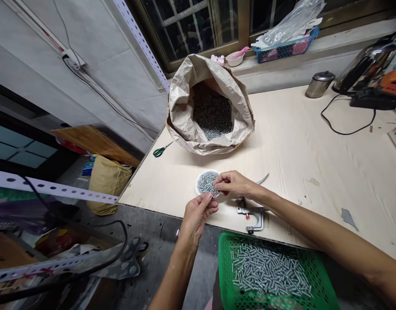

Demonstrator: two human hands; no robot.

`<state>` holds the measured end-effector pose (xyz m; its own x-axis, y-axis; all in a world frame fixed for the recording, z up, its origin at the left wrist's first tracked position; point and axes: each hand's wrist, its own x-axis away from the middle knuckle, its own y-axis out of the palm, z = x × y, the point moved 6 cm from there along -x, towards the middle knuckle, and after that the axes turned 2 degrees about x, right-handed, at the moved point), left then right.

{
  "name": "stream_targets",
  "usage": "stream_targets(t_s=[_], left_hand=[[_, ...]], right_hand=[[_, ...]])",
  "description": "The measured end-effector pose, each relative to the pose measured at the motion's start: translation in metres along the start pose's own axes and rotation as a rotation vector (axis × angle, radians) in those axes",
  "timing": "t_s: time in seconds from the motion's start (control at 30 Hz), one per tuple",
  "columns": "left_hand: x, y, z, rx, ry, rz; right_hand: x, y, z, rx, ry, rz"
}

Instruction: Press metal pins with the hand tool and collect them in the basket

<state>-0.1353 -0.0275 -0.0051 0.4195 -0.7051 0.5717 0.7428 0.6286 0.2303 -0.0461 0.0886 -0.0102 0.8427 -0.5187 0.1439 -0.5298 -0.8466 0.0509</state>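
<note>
The left hand [195, 213] pinches a small metal piece [212, 195], its long axis too small to tell. At 2 o'clock from it, the right hand [235, 184] has its fingertips bunched; I cannot tell whether they grip anything. The white bowl [196, 185] on the counter [282, 142] lies at 1 o'clock from the left hand, 9 o'clock from the right, whose fingertips overlap its rim.

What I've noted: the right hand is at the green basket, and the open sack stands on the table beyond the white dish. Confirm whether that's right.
Not quite: the head view shows the right hand at the white dish, not at the green basket. The open sack does stand on the table beyond the dish.
</note>
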Motion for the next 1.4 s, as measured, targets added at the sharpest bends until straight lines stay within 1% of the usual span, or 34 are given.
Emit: stream_targets(t_s=[0.07, 0.17, 0.23, 0.47, 0.67, 0.93, 1.07, 1.23, 1.4], left_hand=[[0.000, 0.006, -0.002, -0.004, -0.044, -0.020], [0.001, 0.013, -0.004, -0.008, -0.092, -0.043], [0.002, 0.016, -0.004, -0.014, -0.110, -0.057], [0.002, 0.018, -0.006, -0.055, -0.155, -0.085], [0.001, 0.020, -0.008, -0.021, -0.168, -0.099], [0.003, 0.022, -0.011, 0.047, -0.184, -0.109], [0.003, 0.023, -0.011, 0.079, -0.172, -0.108], [0.002, 0.024, -0.013, 0.065, -0.149, -0.103], [0.002, 0.022, -0.014, 0.029, -0.104, -0.079]], right_hand=[[0.005, 0.000, 0.006, -0.071, 0.057, 0.014], [0.011, -0.003, 0.009, -0.085, 0.090, 0.070], [0.014, -0.004, 0.011, -0.090, 0.112, 0.081], [0.021, -0.003, 0.016, -0.167, 0.184, 0.017], [0.023, -0.003, 0.016, -0.198, 0.160, 0.030], [0.025, -0.001, 0.018, -0.188, 0.143, 0.079], [0.027, 0.001, 0.015, -0.194, 0.126, 0.121], [0.034, 0.002, 0.009, -0.200, 0.062, 0.204], [0.038, 0.001, 0.009, -0.131, 0.099, 0.207]])
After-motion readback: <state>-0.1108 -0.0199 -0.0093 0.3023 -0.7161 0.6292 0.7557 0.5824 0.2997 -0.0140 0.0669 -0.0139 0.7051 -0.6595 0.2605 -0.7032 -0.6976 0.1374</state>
